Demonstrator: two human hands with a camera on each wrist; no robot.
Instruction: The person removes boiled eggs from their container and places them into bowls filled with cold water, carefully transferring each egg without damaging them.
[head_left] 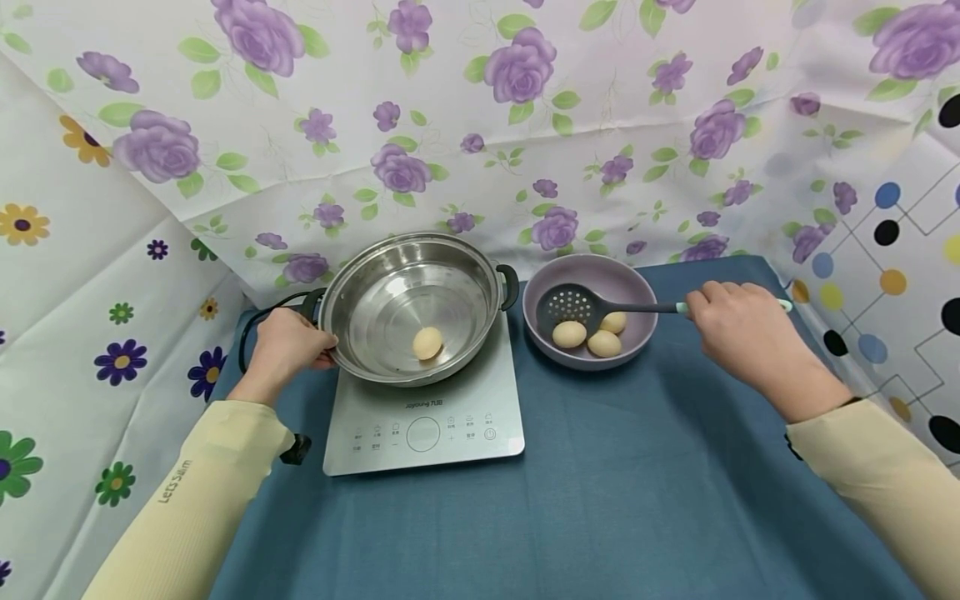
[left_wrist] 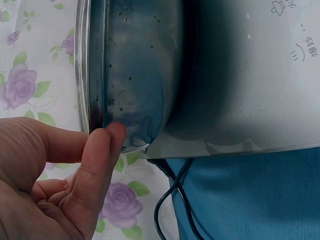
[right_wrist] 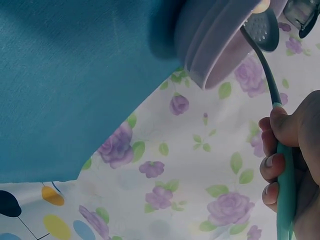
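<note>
My left hand [head_left: 288,343] pinches the rim of a steel pot [head_left: 408,292] at its left side, thumb and fingers meeting on the edge in the left wrist view. One egg [head_left: 427,343] lies in the pot near its front wall. With my right hand [head_left: 742,333] I grip the green handle of a dark slotted skimmer [head_left: 652,307]. The perforated head of the skimmer is inside a mauve bowl [head_left: 590,268]. Several eggs [head_left: 604,343] are in that bowl, one of them [head_left: 569,334] overlapping the skimmer's head in the head view.
The pot stands on a white induction cooker [head_left: 423,454] with a touch panel. A black power cord [left_wrist: 182,190] runs behind it at the left. Blue cloth [head_left: 600,483] covers the table, and flowered sheets [head_left: 465,100] hang behind and at the sides.
</note>
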